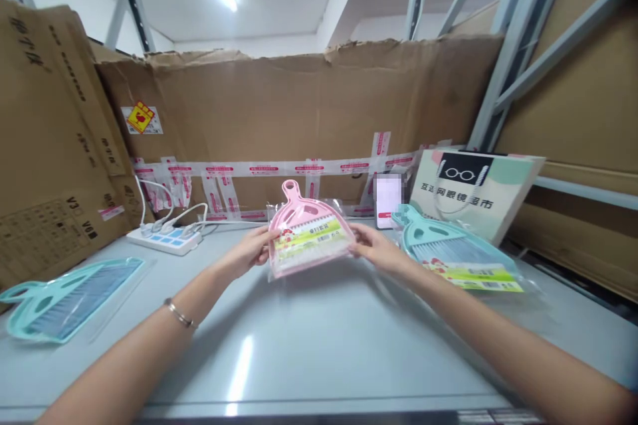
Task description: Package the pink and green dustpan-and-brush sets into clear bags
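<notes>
A pink dustpan set (312,236) in a clear plastic bag is held up above the table, its handle pointing upward. Its label is green and white, and pale brush bristles show under the plastic. My left hand (252,249) grips the bag's left edge, while my right hand (376,247) pinches the right edge. To the right lies a bagged teal dustpan set (458,252) with a similar label. Another teal dustpan set (74,302) with blue-grey bristles rests at the table's left side.
On the grey table (299,358) a white power strip (164,238) with plugged cables sits at the back left. A phone (389,201) stands upright near a paper bag (471,192) at the back right. Cardboard (279,113) walls the back, and metal shelf posts rise behind.
</notes>
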